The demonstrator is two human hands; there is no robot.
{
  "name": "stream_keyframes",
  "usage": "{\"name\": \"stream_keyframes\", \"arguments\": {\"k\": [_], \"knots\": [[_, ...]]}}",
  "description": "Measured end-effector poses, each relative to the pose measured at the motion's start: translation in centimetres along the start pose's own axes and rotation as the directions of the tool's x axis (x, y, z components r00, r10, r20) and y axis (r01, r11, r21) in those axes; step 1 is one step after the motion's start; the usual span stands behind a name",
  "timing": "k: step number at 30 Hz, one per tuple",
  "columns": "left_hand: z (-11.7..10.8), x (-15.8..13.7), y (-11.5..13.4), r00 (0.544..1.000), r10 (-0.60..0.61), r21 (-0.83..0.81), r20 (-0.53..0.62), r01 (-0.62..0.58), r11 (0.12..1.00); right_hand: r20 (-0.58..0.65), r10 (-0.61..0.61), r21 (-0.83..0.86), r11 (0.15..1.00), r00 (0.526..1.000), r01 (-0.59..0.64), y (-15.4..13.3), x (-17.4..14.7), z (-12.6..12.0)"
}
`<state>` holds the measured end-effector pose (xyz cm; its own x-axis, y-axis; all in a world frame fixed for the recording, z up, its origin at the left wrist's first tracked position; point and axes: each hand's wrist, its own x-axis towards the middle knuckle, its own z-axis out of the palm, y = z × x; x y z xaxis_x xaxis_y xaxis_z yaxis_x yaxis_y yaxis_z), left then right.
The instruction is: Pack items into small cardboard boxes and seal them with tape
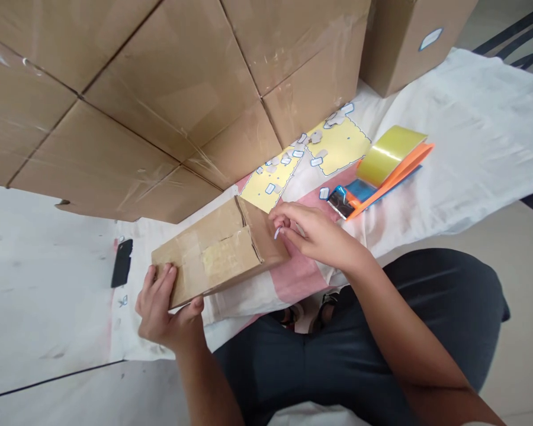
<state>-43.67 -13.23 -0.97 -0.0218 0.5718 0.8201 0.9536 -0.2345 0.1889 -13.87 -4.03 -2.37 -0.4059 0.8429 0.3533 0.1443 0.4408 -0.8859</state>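
A small cardboard box (195, 245) with clear tape across its top lies tilted in front of me. My left hand (171, 313) grips its near left end, fingers on top and thumb along the side. By the right end of the box, my right hand (308, 234) pinches a small whitish strip (277, 232) between finger and thumb. What the strip is made of I cannot make out. To the right of that hand rests an orange and blue tape dispenser (368, 192) carrying a yellowish tape roll (393, 155).
Large taped cartons (173, 89) form a wall behind the box, with another carton (408, 47) at the far right. Yellow sheets (340, 145) with several small labels and scraps lie on the white and pink cloth (453, 124). A black object (122, 263) lies at left.
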Motion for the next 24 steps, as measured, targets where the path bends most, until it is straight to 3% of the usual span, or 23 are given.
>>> {"name": "stream_keyframes", "arguments": {"k": [10, 13, 15, 17, 20, 24], "knots": [[0.3, 0.1, 0.0, 1.0, 0.007, 0.05, -0.015, -0.007, 0.999, 0.014, -0.034, 0.012, 0.999, 0.999, 0.034, -0.1, 0.6, 1.1], [0.3, 0.2, 0.1, 1.0, 0.017, 0.052, -0.003, -0.016, 0.998, -0.145, 0.021, 0.032, 0.999, 0.989, -0.016, 0.1, 0.3, 2.1], [0.3, 0.2, 0.2, 0.999, 0.032, 0.03, -0.009, -0.032, 0.999, -0.282, 0.081, 0.083, 0.995, 0.956, -0.06, 0.3, -0.3, 3.2], [0.3, 0.2, 0.2, 0.999, 0.049, 0.001, -0.02, -0.049, 0.999, -0.326, 0.12, 0.185, 0.981, 0.938, -0.061, 0.5, -1.1, 4.5], [0.3, 0.2, 0.3, 0.999, 0.048, 0.009, -0.016, -0.048, 0.999, -0.284, 0.126, 0.298, 0.954, 0.95, -0.037, 0.4, -2.1, 5.8], [0.3, 0.2, 0.4, 0.999, 0.053, -0.003, -0.01, -0.053, 0.999, -0.185, 0.156, 0.333, 0.939, 0.97, -0.087, 0.2, -2.6, 5.7]]}}
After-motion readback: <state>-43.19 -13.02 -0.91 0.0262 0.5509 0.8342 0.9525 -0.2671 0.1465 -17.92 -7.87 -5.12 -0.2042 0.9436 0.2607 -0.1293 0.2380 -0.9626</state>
